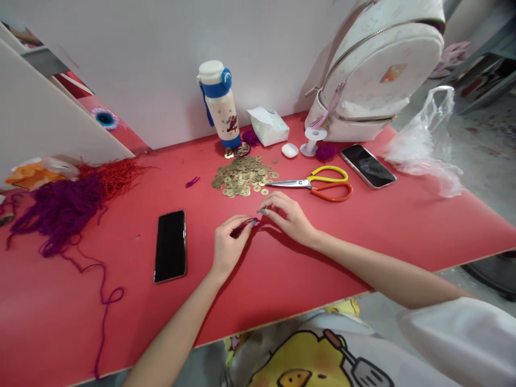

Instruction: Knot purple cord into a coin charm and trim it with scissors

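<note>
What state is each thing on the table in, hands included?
left hand: pinched on purple thread
right hand: fingertips at the thread, grip unclear
scissors: closed, lying flat
black phone: face up, screen dark
second phone: face up, screen dark
bottle: upright, lid shut
tissue pack: open at top
spool: upright, bare
backpack: standing upright
coins: loose pile

We see bright, even light falling from above and right of the water bottle point(220, 102). In front of it the right hand point(288, 215) throws a soft shadow leftward. Near the bottle all is sharp; far from it, lines bow and smear.
</note>
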